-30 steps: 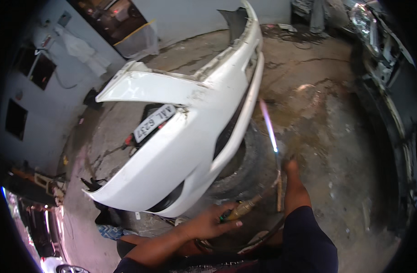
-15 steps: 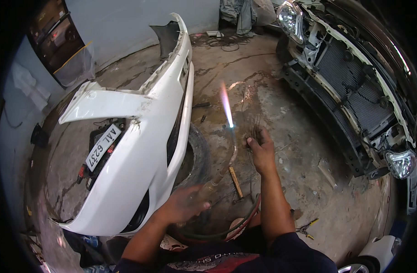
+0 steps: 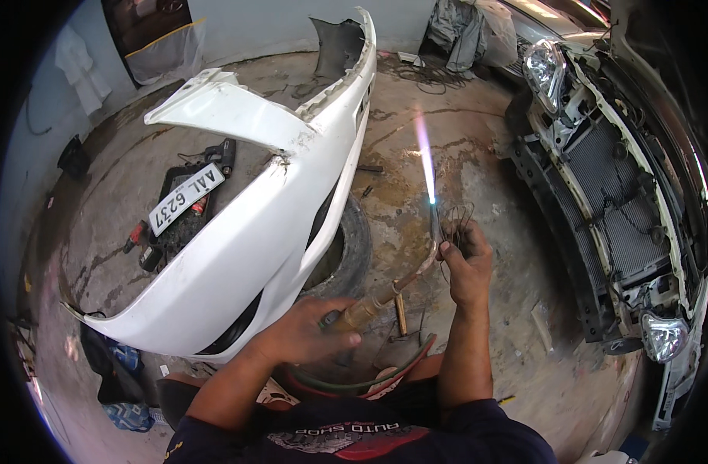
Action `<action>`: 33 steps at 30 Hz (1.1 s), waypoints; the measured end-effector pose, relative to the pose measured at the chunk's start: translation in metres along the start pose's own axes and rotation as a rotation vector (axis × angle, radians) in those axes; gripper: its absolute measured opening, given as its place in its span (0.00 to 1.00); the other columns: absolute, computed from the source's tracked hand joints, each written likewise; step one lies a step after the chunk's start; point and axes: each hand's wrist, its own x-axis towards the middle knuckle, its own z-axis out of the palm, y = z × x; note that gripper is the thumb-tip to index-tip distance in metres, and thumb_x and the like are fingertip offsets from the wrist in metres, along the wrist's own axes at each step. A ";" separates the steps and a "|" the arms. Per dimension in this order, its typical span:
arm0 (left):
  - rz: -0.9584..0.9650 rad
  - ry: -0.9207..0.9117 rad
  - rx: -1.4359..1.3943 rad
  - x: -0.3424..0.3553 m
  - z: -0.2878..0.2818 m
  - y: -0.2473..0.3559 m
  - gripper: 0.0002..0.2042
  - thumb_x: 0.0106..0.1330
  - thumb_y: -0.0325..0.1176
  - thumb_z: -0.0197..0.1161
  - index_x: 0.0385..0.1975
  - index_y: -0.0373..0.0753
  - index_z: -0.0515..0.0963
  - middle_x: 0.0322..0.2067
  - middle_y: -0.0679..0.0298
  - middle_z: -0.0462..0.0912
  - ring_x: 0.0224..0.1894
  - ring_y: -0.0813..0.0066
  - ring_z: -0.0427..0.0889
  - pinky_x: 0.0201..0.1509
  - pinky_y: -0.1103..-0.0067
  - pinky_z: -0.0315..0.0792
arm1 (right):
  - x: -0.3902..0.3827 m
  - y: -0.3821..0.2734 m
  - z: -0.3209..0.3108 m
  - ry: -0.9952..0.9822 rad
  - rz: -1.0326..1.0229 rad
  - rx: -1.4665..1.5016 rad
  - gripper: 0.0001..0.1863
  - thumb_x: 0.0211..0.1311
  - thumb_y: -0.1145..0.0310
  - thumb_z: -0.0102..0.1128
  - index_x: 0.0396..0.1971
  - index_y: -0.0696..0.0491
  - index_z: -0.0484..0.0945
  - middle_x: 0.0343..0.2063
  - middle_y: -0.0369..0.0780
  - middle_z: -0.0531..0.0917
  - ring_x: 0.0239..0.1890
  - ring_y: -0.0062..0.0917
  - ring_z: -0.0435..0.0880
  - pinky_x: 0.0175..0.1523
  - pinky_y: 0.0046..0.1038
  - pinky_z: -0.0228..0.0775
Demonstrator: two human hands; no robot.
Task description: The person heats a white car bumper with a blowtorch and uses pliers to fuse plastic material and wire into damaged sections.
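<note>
My left hand (image 3: 304, 332) is closed around the brass body of a lit gas torch (image 3: 376, 300). Its bent neck rises to the right, and a narrow flame (image 3: 426, 158), blue-white at the tip and pinkish above, points away from me. Beside the neck, my right hand (image 3: 471, 267) pinches a loose bundle of thin wire (image 3: 457, 216), whose loops stick up just right of the torch tip, outside the flame. A large white car bumper (image 3: 253, 201) stands to the left of both hands, partly over a black tire (image 3: 358, 243).
Red and green hoses (image 3: 404, 370) curve near my lap. A wooden-handled tool (image 3: 401, 315) lies beneath the torch. The opened front of a car, with its radiator (image 3: 621, 205), stands at right. Behind the bumper are a licence plate (image 3: 187, 199) and power tools (image 3: 228, 157).
My view has shifted, so the bumper and car sit farther right in the picture. Torch neck and wire bundle are closer together. The flame looks thinner.
</note>
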 end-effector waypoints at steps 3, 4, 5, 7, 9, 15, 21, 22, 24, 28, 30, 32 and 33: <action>0.023 0.039 0.022 -0.004 -0.003 -0.004 0.34 0.65 0.50 0.76 0.64 0.32 0.79 0.54 0.40 0.86 0.60 0.51 0.84 0.68 0.66 0.73 | -0.005 -0.009 0.003 -0.063 -0.038 -0.037 0.16 0.63 0.84 0.61 0.51 0.63 0.81 0.42 0.37 0.84 0.40 0.18 0.83 0.47 0.21 0.76; 0.041 0.045 0.022 -0.006 -0.003 -0.004 0.34 0.65 0.49 0.76 0.64 0.31 0.79 0.53 0.41 0.86 0.59 0.51 0.85 0.67 0.66 0.73 | -0.005 -0.009 0.004 -0.069 -0.042 -0.024 0.15 0.64 0.84 0.61 0.51 0.63 0.81 0.42 0.37 0.84 0.40 0.19 0.83 0.47 0.22 0.76; 0.059 0.051 0.022 -0.007 -0.003 -0.004 0.33 0.65 0.48 0.76 0.64 0.31 0.79 0.52 0.41 0.86 0.58 0.51 0.85 0.66 0.66 0.73 | -0.006 -0.009 0.005 -0.074 -0.047 -0.012 0.15 0.64 0.84 0.61 0.50 0.62 0.81 0.42 0.38 0.84 0.40 0.19 0.83 0.47 0.22 0.76; 0.106 0.053 0.012 -0.007 -0.003 -0.003 0.32 0.66 0.47 0.76 0.63 0.30 0.79 0.51 0.41 0.87 0.56 0.52 0.86 0.66 0.67 0.74 | -0.006 -0.012 0.006 -0.058 -0.067 -0.004 0.13 0.64 0.81 0.63 0.48 0.62 0.81 0.40 0.37 0.84 0.39 0.18 0.82 0.46 0.22 0.75; 0.156 0.048 -0.005 -0.008 -0.003 0.003 0.31 0.66 0.45 0.75 0.62 0.29 0.79 0.51 0.41 0.87 0.56 0.52 0.86 0.66 0.67 0.74 | -0.008 -0.017 0.013 -0.017 -0.095 -0.004 0.11 0.64 0.75 0.67 0.46 0.60 0.80 0.35 0.35 0.83 0.35 0.17 0.80 0.42 0.22 0.72; 0.205 0.040 -0.004 -0.010 -0.006 0.005 0.29 0.66 0.42 0.76 0.61 0.27 0.79 0.51 0.43 0.87 0.56 0.55 0.86 0.65 0.68 0.74 | -0.010 -0.020 0.013 -0.033 -0.135 -0.012 0.12 0.64 0.75 0.68 0.46 0.60 0.81 0.36 0.35 0.83 0.36 0.17 0.80 0.43 0.22 0.73; 0.272 0.053 -0.014 -0.008 -0.006 0.005 0.27 0.66 0.38 0.75 0.60 0.27 0.79 0.50 0.46 0.88 0.53 0.59 0.87 0.63 0.69 0.74 | -0.012 -0.023 0.016 -0.011 -0.122 0.031 0.11 0.65 0.75 0.67 0.45 0.60 0.81 0.36 0.35 0.83 0.36 0.17 0.80 0.43 0.22 0.74; 0.270 0.046 -0.030 -0.008 -0.005 0.007 0.27 0.66 0.38 0.75 0.60 0.28 0.80 0.50 0.47 0.88 0.53 0.60 0.87 0.63 0.69 0.74 | -0.012 -0.023 0.015 -0.013 -0.127 0.018 0.11 0.65 0.75 0.67 0.45 0.60 0.81 0.36 0.35 0.83 0.36 0.17 0.80 0.43 0.22 0.74; 0.267 0.030 -0.065 -0.007 -0.005 0.010 0.26 0.66 0.37 0.75 0.60 0.29 0.80 0.49 0.48 0.89 0.52 0.61 0.87 0.63 0.70 0.74 | -0.012 -0.023 0.013 -0.018 -0.135 -0.008 0.11 0.65 0.74 0.66 0.45 0.60 0.81 0.36 0.35 0.83 0.35 0.17 0.80 0.43 0.22 0.73; 0.264 0.033 -0.048 -0.006 -0.005 0.011 0.25 0.67 0.36 0.74 0.60 0.29 0.80 0.48 0.50 0.89 0.52 0.63 0.87 0.62 0.71 0.75 | -0.011 -0.022 0.015 -0.017 -0.147 0.019 0.11 0.65 0.74 0.66 0.45 0.60 0.81 0.35 0.35 0.83 0.35 0.17 0.79 0.41 0.22 0.72; 0.300 0.050 -0.018 -0.004 -0.005 0.008 0.25 0.67 0.36 0.74 0.60 0.29 0.80 0.48 0.49 0.89 0.52 0.63 0.87 0.62 0.71 0.75 | -0.009 -0.022 0.015 -0.022 -0.144 0.016 0.10 0.65 0.75 0.65 0.45 0.60 0.81 0.35 0.35 0.83 0.35 0.16 0.79 0.40 0.21 0.71; 0.291 0.051 -0.025 -0.002 -0.004 0.007 0.24 0.67 0.36 0.74 0.59 0.29 0.80 0.48 0.49 0.89 0.52 0.63 0.87 0.61 0.70 0.75 | -0.010 -0.020 0.014 -0.007 -0.131 0.019 0.11 0.65 0.75 0.65 0.45 0.60 0.80 0.35 0.36 0.83 0.34 0.17 0.79 0.40 0.22 0.71; 0.287 0.050 -0.028 -0.001 -0.003 0.006 0.24 0.67 0.36 0.74 0.59 0.29 0.81 0.47 0.49 0.89 0.51 0.63 0.87 0.61 0.70 0.75 | -0.010 -0.019 0.013 0.002 -0.125 0.022 0.11 0.65 0.75 0.65 0.45 0.60 0.80 0.35 0.36 0.83 0.34 0.17 0.79 0.40 0.22 0.71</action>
